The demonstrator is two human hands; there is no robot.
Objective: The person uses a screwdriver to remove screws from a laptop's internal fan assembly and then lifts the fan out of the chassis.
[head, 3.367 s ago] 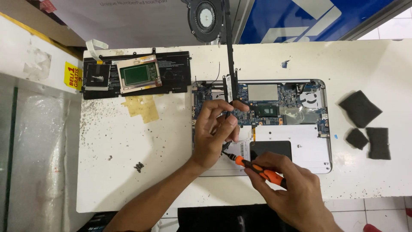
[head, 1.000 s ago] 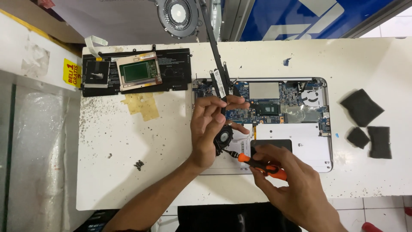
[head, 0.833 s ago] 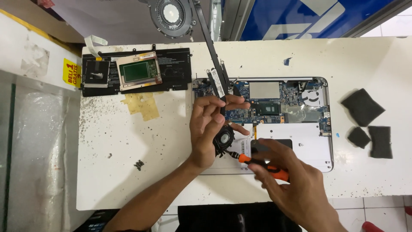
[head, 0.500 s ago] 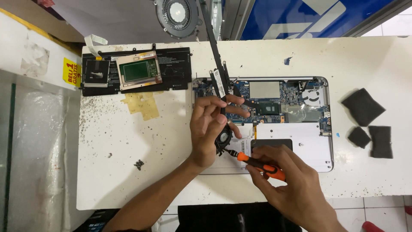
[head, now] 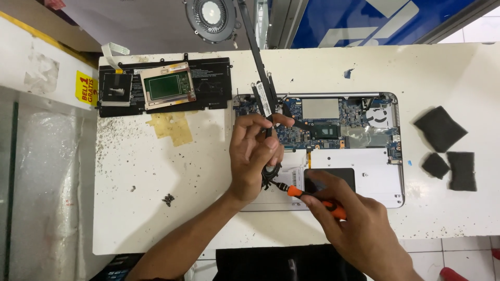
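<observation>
The person is leaning over an opened laptop [head: 364, 171] that is lying bottom-up on the white worktop [head: 156, 208], its circuit board [head: 323, 122] exposed along the far side. The left hand [head: 255, 153] is hovering over the laptop's left part, with fingers curled together around a small black round part [head: 271, 171] that I am only partly seeing beneath the palm; the thumb and forefinger are pinching near a thin black strip [head: 260, 67] that is running up from the board toward the far edge of the worktop. The right hand [head: 359, 229] is gripping an orange-handled screwdriver [head: 312, 196], fingers closed tight on the handle, and its tip is pointing left, just beside the black part under the left hand.

To the left, a flat black panel [head: 208, 86] carrying a green-faced module [head: 166, 88] is lying on the worktop, well apart from the laptop. A round fan [head: 211, 15] is sitting beyond the far edge. Three dark foam pads [head: 440, 127] are lying to the right of the laptop, and a few tiny screws [head: 167, 199] are resting near the left forearm.
</observation>
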